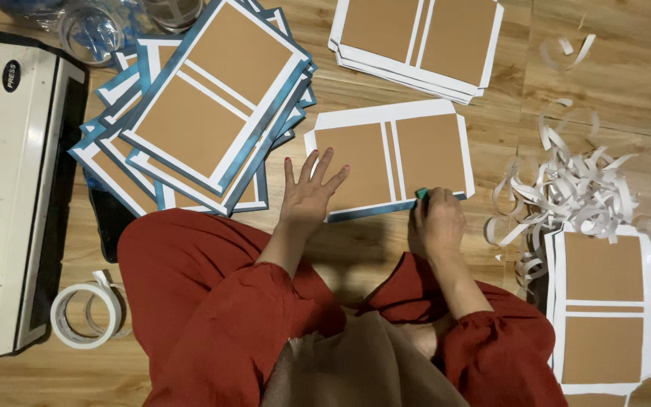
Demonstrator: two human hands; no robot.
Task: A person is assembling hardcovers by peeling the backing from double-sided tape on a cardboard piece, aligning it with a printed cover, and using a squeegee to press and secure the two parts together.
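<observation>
Now the left hand [307, 194] lies flat, fingers spread, on a brown card sheet [389, 160]; the right hand [438, 222] grips a small teal tool [421, 194] at its near edge.

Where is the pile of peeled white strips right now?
In the head view, the pile of white strips lies on the wooden floor at the right, beyond the right hand, just above a white-bordered brown panel.

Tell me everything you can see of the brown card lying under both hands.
The brown rectangular card with white strips lies flat on the wooden floor, two brown panels split by white lines, white edging on three sides, a blue edge along the near side. The left hand presses its near-left part, fingers spread. The right hand, closed on a small teal piece, meets its near edge.
</observation>
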